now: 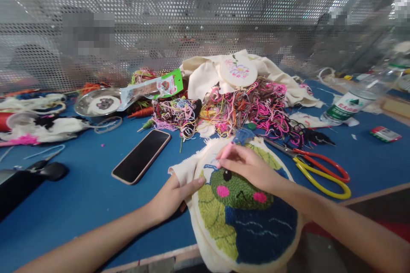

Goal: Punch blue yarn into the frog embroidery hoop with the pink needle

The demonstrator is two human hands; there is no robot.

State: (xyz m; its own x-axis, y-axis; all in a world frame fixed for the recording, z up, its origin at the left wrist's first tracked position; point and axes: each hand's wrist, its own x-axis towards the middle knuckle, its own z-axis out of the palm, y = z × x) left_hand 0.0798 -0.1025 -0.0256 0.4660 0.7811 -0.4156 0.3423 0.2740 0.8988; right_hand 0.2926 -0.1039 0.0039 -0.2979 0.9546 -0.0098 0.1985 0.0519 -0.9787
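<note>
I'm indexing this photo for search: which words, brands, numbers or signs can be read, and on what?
Bottle label: red Chinese characters, probably "农夫山泉", somewhat blurred; smaller white print below is unreadable.
Green-ended plastic packet: print too small and blurred to read.
Small red-and-green packet: markings too blurred to read.

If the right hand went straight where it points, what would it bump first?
Probably the embroidery hoop at its upper-left rim, though depth is unclear and the right hand might pass above.
</note>
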